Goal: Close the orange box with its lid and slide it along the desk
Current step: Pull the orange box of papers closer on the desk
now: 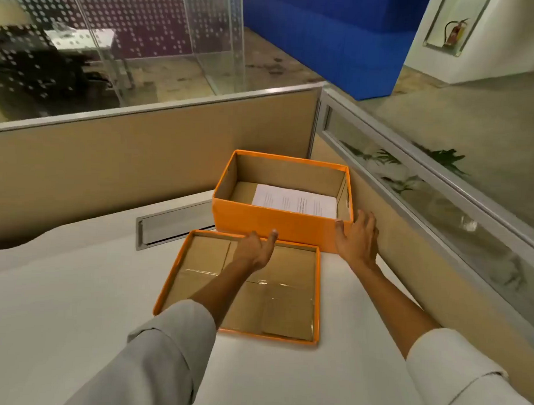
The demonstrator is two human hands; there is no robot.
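Observation:
The orange box (pixel 298 226) stands open in the desk's far right corner, with white printed paper (pixel 294 200) lying on its brown floor. Its lid (pixel 178 278) lies upside down on the desk just in front of the box, brown inside facing up. My left hand (pixel 255 247) hovers over the lid's far edge, fingers loosely apart, holding nothing. My right hand (pixel 356 238) is spread at the box's near right corner, fingers against or very close to the wall; no grip shows.
The white desk (pixel 74 301) spreads to the left and towards me. A metal cable slot (pixel 174 226) sits left of the box. Tan partition panels (pixel 140 167) wall the back and right (pixel 408 268) sides.

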